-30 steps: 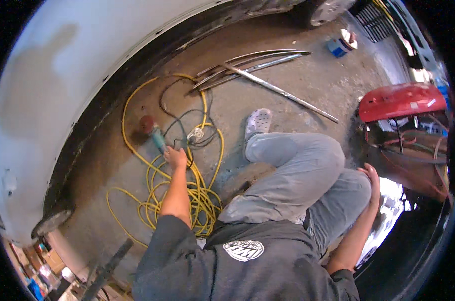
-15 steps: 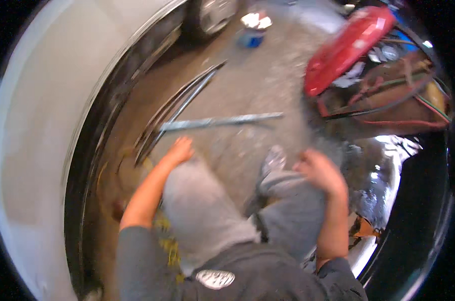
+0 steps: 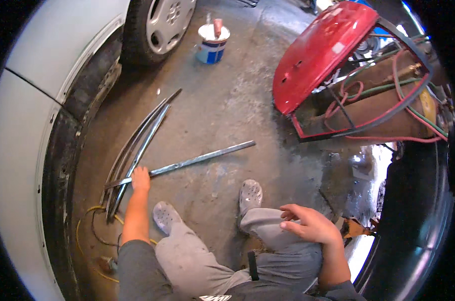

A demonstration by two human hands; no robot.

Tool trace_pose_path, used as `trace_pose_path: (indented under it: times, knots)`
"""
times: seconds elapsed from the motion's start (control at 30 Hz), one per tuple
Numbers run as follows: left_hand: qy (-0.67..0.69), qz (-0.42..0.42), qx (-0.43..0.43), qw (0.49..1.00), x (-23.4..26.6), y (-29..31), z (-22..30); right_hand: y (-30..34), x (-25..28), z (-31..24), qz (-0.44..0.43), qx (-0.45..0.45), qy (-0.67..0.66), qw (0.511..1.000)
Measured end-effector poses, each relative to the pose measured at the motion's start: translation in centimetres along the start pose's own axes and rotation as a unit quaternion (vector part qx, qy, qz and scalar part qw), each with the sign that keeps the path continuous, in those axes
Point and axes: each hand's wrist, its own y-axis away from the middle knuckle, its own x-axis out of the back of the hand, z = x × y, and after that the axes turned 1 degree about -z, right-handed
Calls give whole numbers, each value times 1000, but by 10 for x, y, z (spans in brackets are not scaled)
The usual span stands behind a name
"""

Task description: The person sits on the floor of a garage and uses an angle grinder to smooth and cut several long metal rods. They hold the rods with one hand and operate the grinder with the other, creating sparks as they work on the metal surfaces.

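Observation:
Down at the floor, my left hand (image 3: 140, 178) has its fingers closed round a long straight metal strip (image 3: 202, 157), near its left end. That strip slants up to the right and crosses over the other pieces. Beneath it lie a second shiny metal strip (image 3: 148, 139) and thin curved dark strips (image 3: 131, 133), close together on the concrete. My right hand (image 3: 310, 224) is above my right knee, fingers apart, with nothing in it.
A pale car body (image 3: 26, 130) with a wheel (image 3: 167, 25) stands on the left. Ahead is a blue and white bucket (image 3: 211, 50). At right are a red car door (image 3: 322, 55), hoses (image 3: 388, 139) and a black car panel (image 3: 408, 215). A yellow cord (image 3: 79, 241) lies at lower left.
My left hand has reached down and taken hold of the straight metal strip. My right hand's fingers now show spread above the knee. The whole view has shifted.

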Motion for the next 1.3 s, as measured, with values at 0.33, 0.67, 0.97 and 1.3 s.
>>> trace_pose_path:
  times: [0.33,0.67,0.97,1.3]
  knots:
    - [194,-68,16,978,17,48,-4,4,-1,-7,-17,15,32,999]
    - [479,47,-98,871,166,231,24,14,-32,-36,-13,110,63,992]
    - [542,277,-265,748,375,295,40,10,-94,-91,275,378,-122,876]
    - [551,410,-371,625,405,319,139,36,-94,-133,369,413,-323,767]
